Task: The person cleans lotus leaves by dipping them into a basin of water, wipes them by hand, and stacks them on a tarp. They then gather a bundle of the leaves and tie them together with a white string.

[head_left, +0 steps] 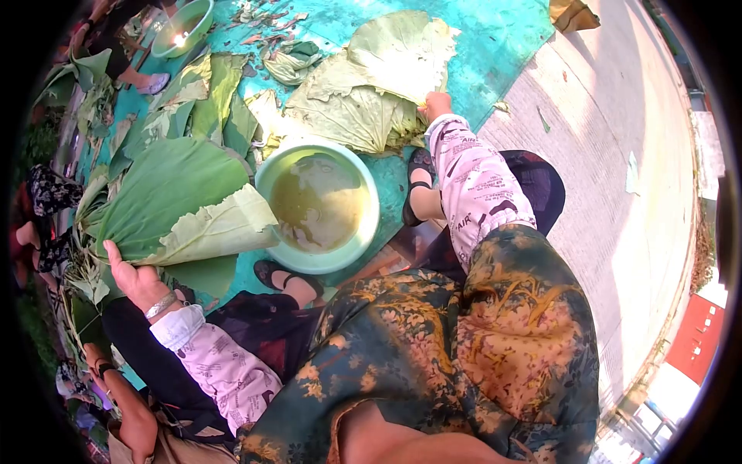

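My left hand [139, 282], with a silver bracelet at the wrist, is closed on the lower edge of a large green lotus leaf [174, 189]. Part of that leaf is folded over, showing its pale underside. At the upper middle, my right hand [437, 106] grips the edge of a pale lotus leaf [402, 50]; its fingertips are partly hidden. More pale leaves [348, 116] lie flat beneath that one. Between my two arms stands a light green basin [371, 224] of murky, brownish water, close to the tip of the green leaf.
A turquoise sheet [495, 46] covers the ground, scattered with leaf scraps [267, 23]. Several leaves [220, 93] are heaped at the left. Another basin [182, 31] stands at the top left. Other people sit along the left side; one person's arm [131, 402] is close by. Concrete pavement [595, 193] runs along the right.
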A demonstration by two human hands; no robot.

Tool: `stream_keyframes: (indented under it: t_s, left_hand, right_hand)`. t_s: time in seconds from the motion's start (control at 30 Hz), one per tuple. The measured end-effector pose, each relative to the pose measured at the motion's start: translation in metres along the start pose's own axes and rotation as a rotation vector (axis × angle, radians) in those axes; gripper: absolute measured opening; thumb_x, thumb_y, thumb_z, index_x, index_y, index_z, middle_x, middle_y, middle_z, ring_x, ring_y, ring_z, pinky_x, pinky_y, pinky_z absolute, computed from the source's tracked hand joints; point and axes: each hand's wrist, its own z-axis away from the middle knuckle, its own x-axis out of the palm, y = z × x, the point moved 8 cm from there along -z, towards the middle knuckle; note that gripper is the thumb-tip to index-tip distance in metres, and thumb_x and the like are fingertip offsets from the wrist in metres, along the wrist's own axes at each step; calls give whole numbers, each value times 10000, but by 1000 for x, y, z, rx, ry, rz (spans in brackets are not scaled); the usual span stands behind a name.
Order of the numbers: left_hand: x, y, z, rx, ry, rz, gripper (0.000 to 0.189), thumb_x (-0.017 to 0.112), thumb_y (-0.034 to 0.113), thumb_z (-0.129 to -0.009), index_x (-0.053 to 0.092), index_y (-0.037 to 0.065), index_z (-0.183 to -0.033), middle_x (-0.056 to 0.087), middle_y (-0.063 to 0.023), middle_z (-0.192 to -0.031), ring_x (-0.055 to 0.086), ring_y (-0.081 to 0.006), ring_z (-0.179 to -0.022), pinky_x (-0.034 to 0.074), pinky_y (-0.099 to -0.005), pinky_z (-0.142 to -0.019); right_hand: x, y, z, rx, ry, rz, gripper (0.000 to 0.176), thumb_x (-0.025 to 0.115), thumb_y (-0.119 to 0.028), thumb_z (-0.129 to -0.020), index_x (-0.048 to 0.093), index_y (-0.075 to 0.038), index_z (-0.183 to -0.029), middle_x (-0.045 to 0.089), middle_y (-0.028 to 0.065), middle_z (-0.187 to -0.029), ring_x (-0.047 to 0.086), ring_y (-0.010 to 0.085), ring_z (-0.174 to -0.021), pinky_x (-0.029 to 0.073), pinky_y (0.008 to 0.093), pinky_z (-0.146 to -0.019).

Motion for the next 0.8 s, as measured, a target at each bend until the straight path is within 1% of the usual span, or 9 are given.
stream_keyframes:
  t_s: [0.13, 0.27, 0.3, 0.47, 0.57, 0.63, 0.67, 0.7, 0.8]
  left_hand:
    - [3, 2, 3, -7, 1, 5, 368, 574, 245, -861, 525, 3, -1133, 546, -116, -1171, 543, -262, -1024, 437, -417, -902]
    - [6, 2, 7, 14, -5, -6, 368, 579, 244, -857, 525, 2, -1130, 546, -121, -1168, 542, -264, -1025, 437, -421, -902]
    - [6, 3, 7, 39, 19, -22, 365, 583, 244, -855, 530, 3, -1123, 548, -121, -1166, 542, -262, -1023, 437, -415, -902]
    - [3, 5, 5, 81, -27, -32, 335, 578, 219, -859, 532, 24, -1127, 554, -100, -1153, 550, -237, -1008, 441, -395, -897]
    - [0, 3, -4, 61, -6, -6, 333, 565, 212, -867, 519, 28, -1140, 553, -101, -1154, 547, -247, -1016, 443, -410, -895]
    - [0, 1, -11, 49, -69, 19, 320, 565, 210, -868, 525, 23, -1124, 562, -110, -1136, 557, -256, -1005, 456, -418, -878]
    - [4, 0, -6, 46, -80, 39, 317, 566, 207, -866, 528, 19, -1118, 568, -114, -1125, 561, -256, -998, 461, -416, -871]
    - [5, -3, -4, 42, -65, 61, 314, 569, 200, -864, 529, 13, -1114, 576, -116, -1111, 568, -254, -985, 465, -410, -865]
    - [11, 2, 3, 128, -31, 114, 297, 589, 167, -851, 541, -16, -1080, 599, -113, -1047, 587, -231, -913, 479, -370, -826]
  right_hand:
    - [34, 6, 15, 28, -7, -100, 321, 770, -295, -592, 634, -45, -740, 628, 154, -735, 613, 319, -717, 478, 372, -638]
    - [18, 1, 28, -9, 12, -51, 306, 779, -276, -579, 627, -50, -719, 632, 146, -740, 612, 319, -727, 480, 379, -642]
    - [-9, -11, 41, -9, -41, 56, 179, 708, -235, -667, 671, -88, -761, 656, 110, -766, 643, 235, -712, 489, 355, -615]
    - [42, 1, 21, 76, -73, 44, 231, 469, -127, -789, 674, -44, -720, 654, 150, -832, 643, 297, -740, 504, 394, -667]
    - [83, 42, 13, 434, -18, -364, 171, 535, -107, -731, 661, -15, -801, 641, 193, -877, 623, 352, -821, 500, 411, -729]
    - [64, 38, 30, 730, 65, -546, 194, 562, -104, -707, 650, -7, -850, 630, 211, -910, 612, 359, -864, 490, 418, -760]
    - [17, 29, 54, 896, 111, -633, 218, 577, -105, -694, 643, -4, -876, 623, 220, -931, 604, 361, -890, 483, 420, -779]
    - [-22, 8, 62, 872, 128, -616, 210, 556, -97, -702, 634, -18, -880, 622, 212, -945, 599, 357, -908, 475, 421, -791]
    - [-25, -38, 16, 457, 309, -754, 264, 579, -190, -744, 593, -19, -945, 629, 163, -922, 603, 287, -860, 472, 349, -775]
